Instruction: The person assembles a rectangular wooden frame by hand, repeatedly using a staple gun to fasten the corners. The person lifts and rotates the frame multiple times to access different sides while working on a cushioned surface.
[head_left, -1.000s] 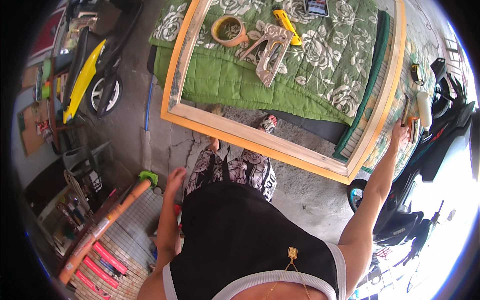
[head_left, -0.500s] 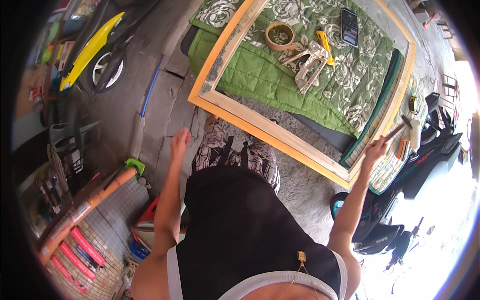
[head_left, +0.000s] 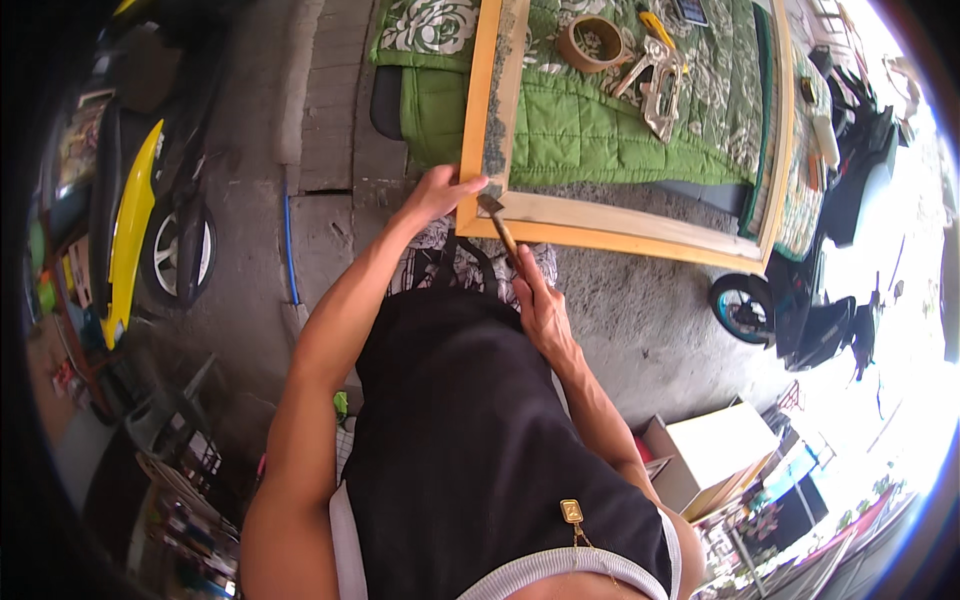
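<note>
A large wooden frame (head_left: 625,243) lies over green quilted bedding, its near left corner close to my body. My left hand (head_left: 436,194) grips the frame's left rail just above that corner, one digit reaching over the top of the wood. In my right hand (head_left: 543,308) is a hammer (head_left: 507,232), held by its wooden handle. The hammer's head is over the inside of the same corner, near my left fingertips; whether it touches the wood I cannot tell. Farther back on the bedding lie a staple gun (head_left: 655,88), a roll of brown tape (head_left: 591,45) and a yellow utility knife (head_left: 657,28).
The green floral quilt (head_left: 620,135) covers the surface beneath the frame. A phone (head_left: 691,11) lies at its far side. Dark motorbikes (head_left: 790,315) stand to the right, and a vehicle with a yellow panel (head_left: 135,235) is at left. A white cabinet (head_left: 720,440) stands behind on the right.
My right hand has brought the hammer from the frame's right side to its near left corner. My left hand, free before, has taken hold of the frame there. The view has turned.
</note>
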